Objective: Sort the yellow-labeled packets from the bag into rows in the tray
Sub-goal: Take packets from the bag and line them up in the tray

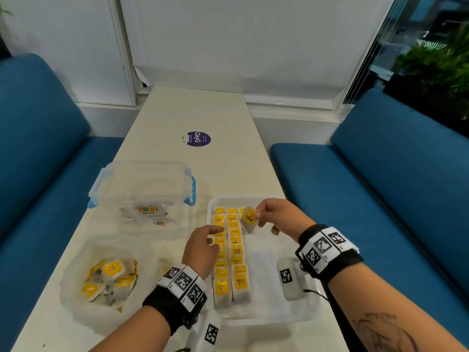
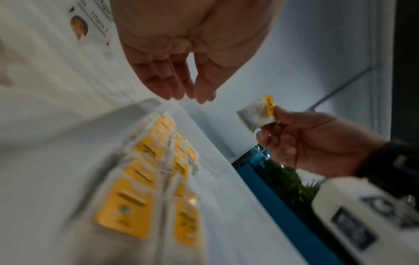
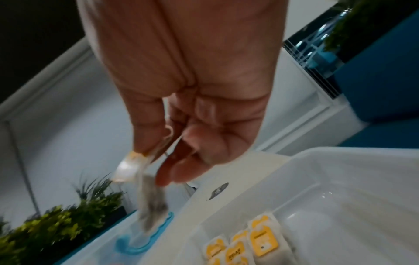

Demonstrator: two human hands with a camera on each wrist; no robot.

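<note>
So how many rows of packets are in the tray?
3: left row and second row, both long, side by side in the tray; third row just begun at the far end, partly hidden behind the packet the right hand pinches.

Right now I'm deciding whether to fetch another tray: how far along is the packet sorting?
Done: two long rows of packets fill the tray's left side. In hand: the right hand pinches one packet above the tray's far end; the left hand holds nothing. Left: a pile still in the bag; the tray's right side is bare.
</note>
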